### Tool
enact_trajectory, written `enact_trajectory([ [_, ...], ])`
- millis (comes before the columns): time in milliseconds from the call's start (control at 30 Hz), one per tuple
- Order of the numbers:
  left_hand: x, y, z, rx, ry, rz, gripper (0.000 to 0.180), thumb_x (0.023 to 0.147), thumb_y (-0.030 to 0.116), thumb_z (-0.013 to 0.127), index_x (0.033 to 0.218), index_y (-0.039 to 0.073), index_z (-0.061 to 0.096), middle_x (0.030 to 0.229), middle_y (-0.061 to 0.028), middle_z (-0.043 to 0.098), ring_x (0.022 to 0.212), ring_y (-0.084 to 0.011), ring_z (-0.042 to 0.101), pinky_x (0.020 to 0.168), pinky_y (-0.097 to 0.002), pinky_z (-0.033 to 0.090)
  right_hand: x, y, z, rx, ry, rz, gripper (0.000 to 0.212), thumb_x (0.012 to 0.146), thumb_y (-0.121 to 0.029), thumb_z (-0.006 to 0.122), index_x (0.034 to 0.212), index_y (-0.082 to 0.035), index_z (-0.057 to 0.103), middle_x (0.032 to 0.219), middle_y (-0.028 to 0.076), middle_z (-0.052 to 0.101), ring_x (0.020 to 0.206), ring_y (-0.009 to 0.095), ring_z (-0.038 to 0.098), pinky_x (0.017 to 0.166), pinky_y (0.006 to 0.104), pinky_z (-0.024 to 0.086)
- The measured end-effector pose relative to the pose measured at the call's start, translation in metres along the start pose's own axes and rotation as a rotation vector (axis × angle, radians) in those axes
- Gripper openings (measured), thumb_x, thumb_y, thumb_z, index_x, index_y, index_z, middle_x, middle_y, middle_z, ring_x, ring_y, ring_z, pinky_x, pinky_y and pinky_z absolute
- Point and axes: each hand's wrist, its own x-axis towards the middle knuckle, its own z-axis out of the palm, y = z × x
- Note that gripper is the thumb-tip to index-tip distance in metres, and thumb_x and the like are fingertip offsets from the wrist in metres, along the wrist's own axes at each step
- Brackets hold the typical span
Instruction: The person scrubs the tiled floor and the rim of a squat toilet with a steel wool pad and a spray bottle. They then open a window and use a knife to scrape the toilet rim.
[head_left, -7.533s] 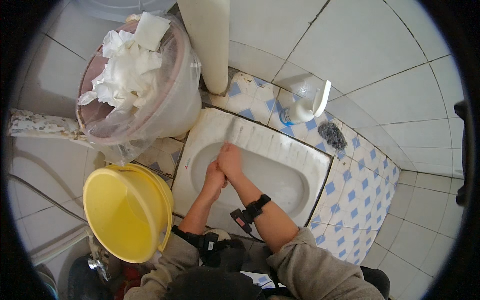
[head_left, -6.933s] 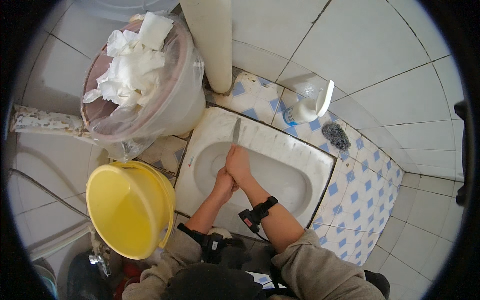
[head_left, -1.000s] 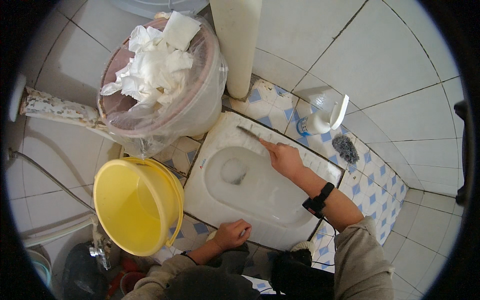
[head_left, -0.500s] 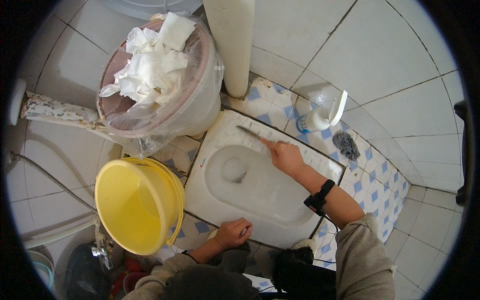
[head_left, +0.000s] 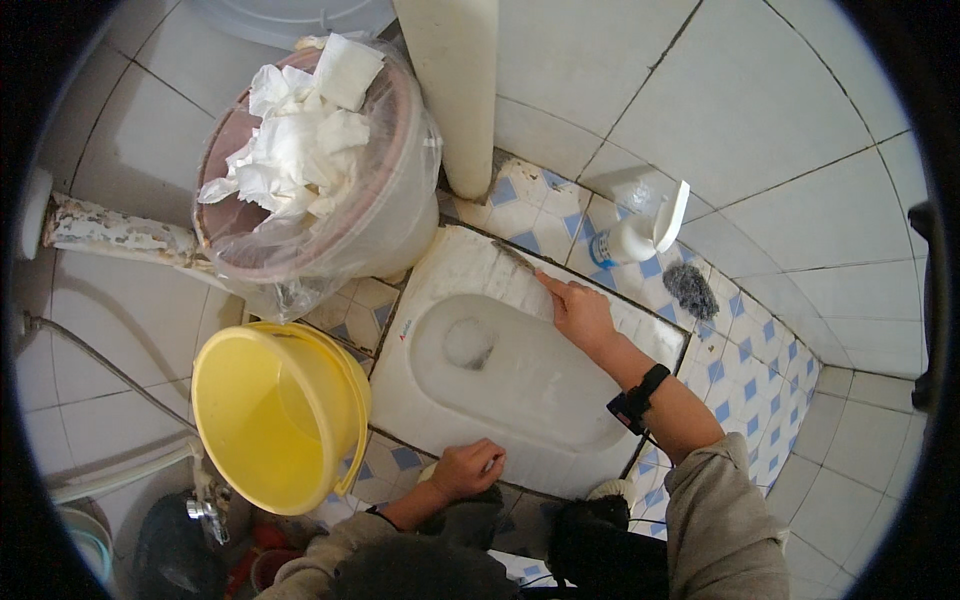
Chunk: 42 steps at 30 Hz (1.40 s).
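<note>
My right hand [head_left: 583, 315] is closed around a slim, dark, blade-like tool [head_left: 513, 257], its handle hidden in my fingers. The tool's narrow end lies along the far rim of a white squat toilet [head_left: 420, 375], on a whitish, streaked patch. Over the near edge of the toilet, beside my knee, my left hand [head_left: 466, 469] is curled closed. A small greyish spot shows at its fingers; I cannot make out what it is. Beyond my right hand, a white bottle [head_left: 628, 241] with a raised white cap stands next to a grey steel-wool scrubber [head_left: 690, 291].
A yellow bucket [head_left: 262, 425] stands left of the toilet. Behind it is a plastic-lined bin [head_left: 390, 200] heaped with white tissues [head_left: 305, 145]. A pale vertical pipe [head_left: 455, 90] rises at the back. A tap [head_left: 208, 510] is at the lower left.
My right hand has shifted slightly to the right, and the tool's tip has drawn right along the toilet's far rim. My left hand stays in place, still closed.
</note>
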Motion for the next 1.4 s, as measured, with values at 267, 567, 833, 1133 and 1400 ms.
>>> enact_trajectory([
  [267,0.001,0.003,-0.002,0.027,0.007,0.007,0.008,0.086,0.012,0.067,0.089,0.006,0.063,0.077,-0.0078,0.062,0.062,-0.0244,0.064,0.054,-0.0354,0.050,-0.004,0.003,0.001,-0.045,-0.098,-0.014,0.057,0.086,-0.008,0.054,0.141,-0.023,0.054,0.079,0.019,0.064,0.067,0.036,0.065,0.060,0.0471,0.054],
  [567,0.001,0.001,-0.001,0.024,0.017,0.019,0.008,0.085,0.011,0.068,0.089,0.006,0.063,0.076,-0.0079,0.062,0.062,-0.0253,0.064,0.054,-0.0353,0.051,0.019,-0.011,-0.010,-0.003,-0.207,-0.048,0.044,0.091,-0.009,0.054,0.133,-0.021,0.062,0.073,0.018,0.065,0.065,0.036,0.064,0.058,0.0471,0.052],
  [833,0.000,0.002,0.001,0.042,0.020,0.018,0.008,0.085,0.011,0.068,0.088,0.006,0.063,0.076,-0.0075,0.062,0.062,-0.0256,0.064,0.054,-0.0354,0.051,0.021,-0.013,-0.012,0.007,-0.147,-0.036,0.052,0.087,-0.007,0.053,0.137,-0.021,0.058,0.077,0.019,0.066,0.069,0.038,0.065,0.063,0.0494,0.053],
  [1133,0.000,0.002,0.001,0.045,0.010,0.016,0.008,0.086,0.012,0.068,0.088,0.006,0.063,0.076,-0.0080,0.062,0.059,-0.0249,0.063,0.053,-0.0355,0.050,0.023,-0.011,-0.007,-0.011,-0.147,-0.002,0.057,0.085,-0.007,0.052,0.140,-0.021,0.055,0.078,0.018,0.067,0.073,0.037,0.067,0.064,0.0481,0.054],
  [1400,0.001,0.003,0.000,0.039,0.004,0.015,0.007,0.086,0.012,0.067,0.088,0.006,0.063,0.075,-0.0080,0.061,0.058,-0.0236,0.062,0.053,-0.0347,0.049,0.031,-0.009,-0.010,0.100,-0.122,-0.005,0.046,0.092,-0.012,0.052,0.137,-0.020,0.058,0.085,0.018,0.069,0.075,0.039,0.066,0.067,0.0508,0.053],
])
